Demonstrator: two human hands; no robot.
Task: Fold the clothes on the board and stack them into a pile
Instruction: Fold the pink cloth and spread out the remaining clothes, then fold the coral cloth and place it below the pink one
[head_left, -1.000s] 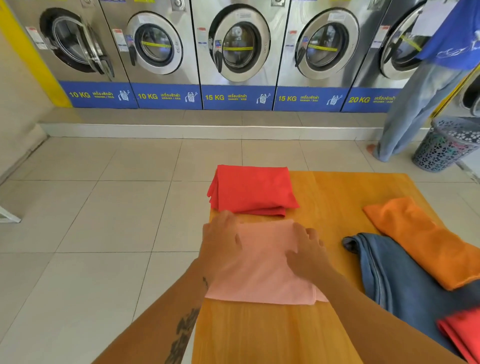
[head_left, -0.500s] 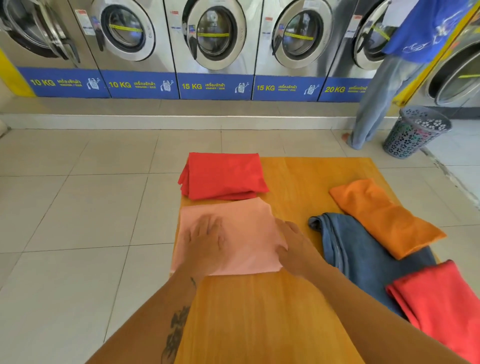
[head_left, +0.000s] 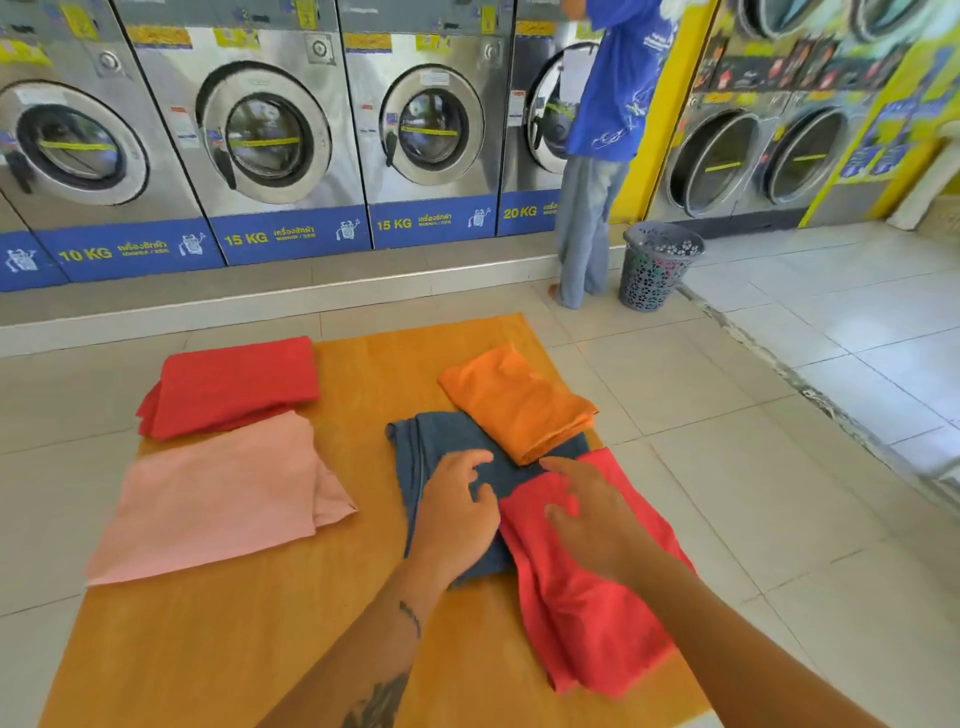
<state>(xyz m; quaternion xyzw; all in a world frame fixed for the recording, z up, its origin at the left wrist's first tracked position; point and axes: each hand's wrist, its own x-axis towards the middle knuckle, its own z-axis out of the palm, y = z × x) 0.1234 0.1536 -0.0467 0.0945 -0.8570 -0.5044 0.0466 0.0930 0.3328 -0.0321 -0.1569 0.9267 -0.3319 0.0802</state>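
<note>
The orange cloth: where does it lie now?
In the head view the orange cloth lies folded on the board's far right part, its near end overlapping the blue denim garment.

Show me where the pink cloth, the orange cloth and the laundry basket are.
pink cloth (head_left: 218, 499): head view, middle of its flat top face.
orange cloth (head_left: 514, 402): head view, centre of the folded top.
laundry basket (head_left: 655, 270): head view, on its patterned side wall.
</note>
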